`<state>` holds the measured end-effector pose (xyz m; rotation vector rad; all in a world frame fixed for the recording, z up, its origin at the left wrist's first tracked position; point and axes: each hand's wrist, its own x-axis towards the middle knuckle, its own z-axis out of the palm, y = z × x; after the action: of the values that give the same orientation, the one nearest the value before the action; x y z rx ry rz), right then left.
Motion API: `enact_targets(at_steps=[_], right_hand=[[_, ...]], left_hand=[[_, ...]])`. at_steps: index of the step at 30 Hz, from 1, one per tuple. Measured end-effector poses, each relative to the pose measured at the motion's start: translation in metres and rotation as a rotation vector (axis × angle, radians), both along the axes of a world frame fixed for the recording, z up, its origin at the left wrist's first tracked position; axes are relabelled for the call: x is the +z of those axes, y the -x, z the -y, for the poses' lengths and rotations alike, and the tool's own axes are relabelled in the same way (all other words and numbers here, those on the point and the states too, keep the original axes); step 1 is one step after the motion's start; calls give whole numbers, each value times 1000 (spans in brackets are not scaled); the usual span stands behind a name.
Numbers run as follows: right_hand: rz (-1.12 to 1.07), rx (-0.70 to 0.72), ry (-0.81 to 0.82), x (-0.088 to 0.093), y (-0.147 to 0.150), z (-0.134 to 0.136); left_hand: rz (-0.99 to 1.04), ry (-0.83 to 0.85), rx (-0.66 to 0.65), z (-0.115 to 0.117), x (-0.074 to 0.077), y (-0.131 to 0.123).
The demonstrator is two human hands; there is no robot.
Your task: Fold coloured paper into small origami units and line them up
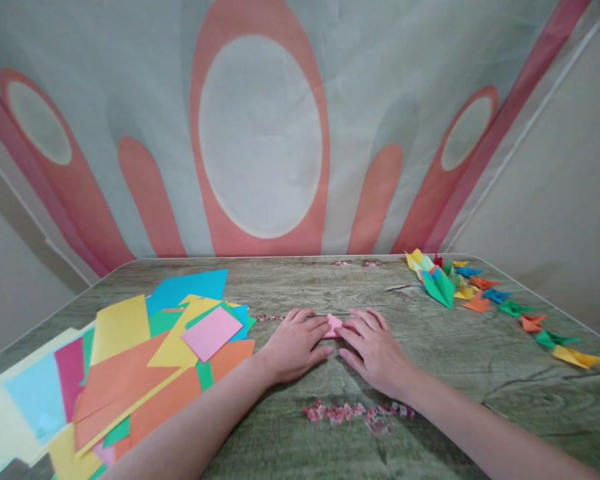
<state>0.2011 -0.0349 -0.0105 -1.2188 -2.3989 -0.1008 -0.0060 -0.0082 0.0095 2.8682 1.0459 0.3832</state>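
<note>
A small folded piece of pink origami paper lies on the table between my hands, its upper part rising to a point. My left hand holds its left side, the fingertips pressed on it and the thumb stretched out below. On its right side, the curled fingers of my right hand grip the edge, with the thumb lower down near the tabletop. Both hands cover parts of the paper, so its full folded shape is hidden.
Loose coloured sheets overlap on the left, with a pink square and an orange sheet among them. Several folded paper figures line the right side, including a green one and a yellow one. The wood-patterned table meets a printed backdrop.
</note>
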Motion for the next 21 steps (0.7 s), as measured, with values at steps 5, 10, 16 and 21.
enact_targets(at_steps=[5,10,16,21], right_hand=[[1,63,4,1,1,-1],[-2,78,38,0,1,-2],[-9,62,100,0,1,-1],[0,62,116,3,-1,1]], left_hand=[[0,-1,2,0,-1,-1],[-8,-6,-3,0,0,-1],[-56,-36,5,0,0,-1],[-104,-61,22,0,0,-2]])
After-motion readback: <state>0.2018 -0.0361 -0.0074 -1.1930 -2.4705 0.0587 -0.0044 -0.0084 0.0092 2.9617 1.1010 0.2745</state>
